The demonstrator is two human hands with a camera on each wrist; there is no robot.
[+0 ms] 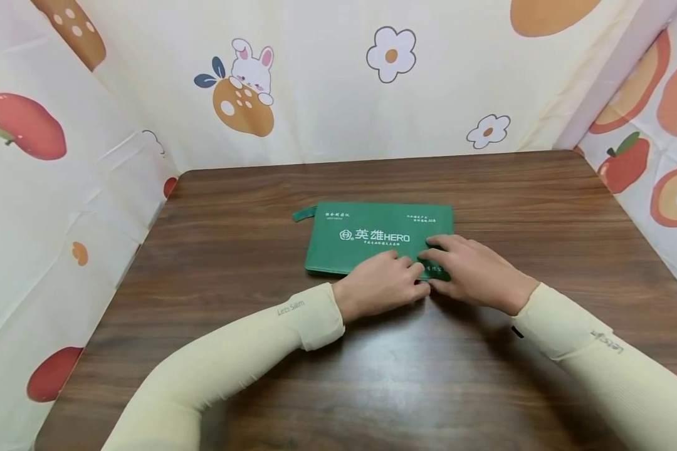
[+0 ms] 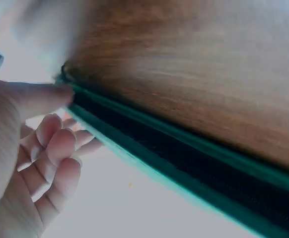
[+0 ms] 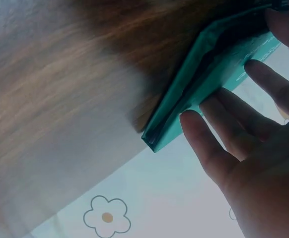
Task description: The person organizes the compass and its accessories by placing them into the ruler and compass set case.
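Note:
A green zippered pouch (image 1: 367, 228) with white HERO lettering lies flat on the table. My left hand (image 1: 380, 285) is at its front edge near the right corner. In the left wrist view, the thumb presses the dark zipper side (image 2: 174, 153) at the pouch's end, and the fingers curl in against the cover's edge. My right hand (image 1: 479, 272) rests on the right front corner of the pouch, fingers spread over the cover and thumb down by the front edge. The right wrist view has these fingertips (image 3: 190, 119) touching the green cover (image 3: 172, 134). The zipper pull is hidden.
A short green strap (image 1: 304, 214) sticks out from the pouch's back left corner. The brown wood-grain table (image 1: 231, 213) stretches around it. Printed curtains (image 1: 327, 94) with fruit, flowers and a rabbit enclose the back and both sides.

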